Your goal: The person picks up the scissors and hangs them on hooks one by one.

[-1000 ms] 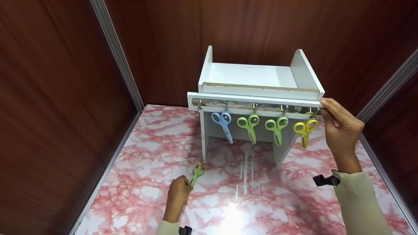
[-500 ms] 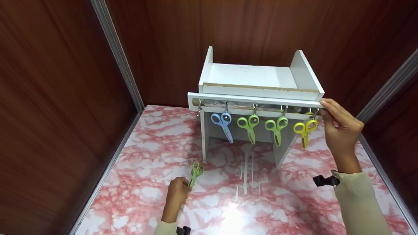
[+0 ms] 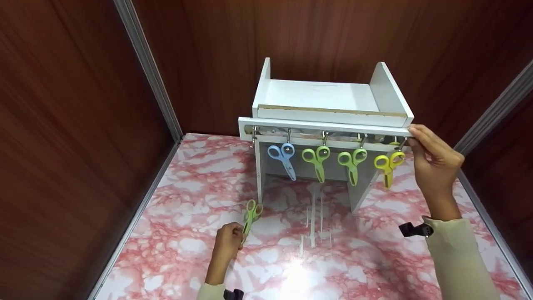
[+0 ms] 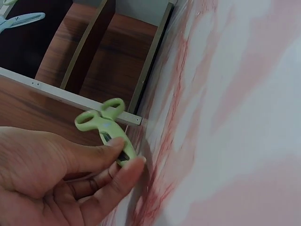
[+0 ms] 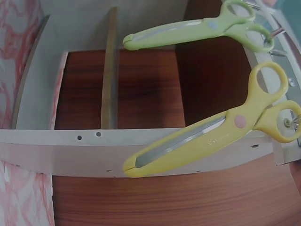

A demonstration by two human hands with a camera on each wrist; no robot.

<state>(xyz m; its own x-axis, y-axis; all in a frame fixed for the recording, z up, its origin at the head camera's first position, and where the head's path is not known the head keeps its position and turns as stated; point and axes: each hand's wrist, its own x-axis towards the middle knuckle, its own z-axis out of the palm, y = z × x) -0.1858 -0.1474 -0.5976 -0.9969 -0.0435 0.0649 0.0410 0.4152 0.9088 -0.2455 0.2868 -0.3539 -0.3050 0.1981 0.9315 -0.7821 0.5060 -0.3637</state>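
Observation:
My left hand (image 3: 226, 241) pinches green scissors (image 3: 249, 220) by the blade end between thumb and fingers, the handle loops pointing away, low over the table. In the left wrist view the thumb partly covers the blades of these scissors (image 4: 107, 126). At the right end of the white hook rail (image 3: 329, 126), my right hand (image 3: 437, 160) grips the edge between thumb and fingers. From the rail's metal hooks hang blue scissors (image 3: 285, 157), two green scissors (image 3: 317, 159) and yellow scissors (image 3: 388, 164), each by one loop. The leftmost hook (image 3: 254, 135) bears nothing.
A white shelf unit (image 3: 320, 98) with raised sides stands behind the rail, its side legs on the red-and-white marbled table (image 3: 175, 233). Dark wood panels (image 3: 208, 62) enclose the back and sides. Whitish streaks (image 3: 313, 225) mark the tabletop before the unit.
The green scissors in my left hand have shifted slightly forward, toward the unit. The hanging blue scissors have swung slightly. My right hand keeps its place on the rail.

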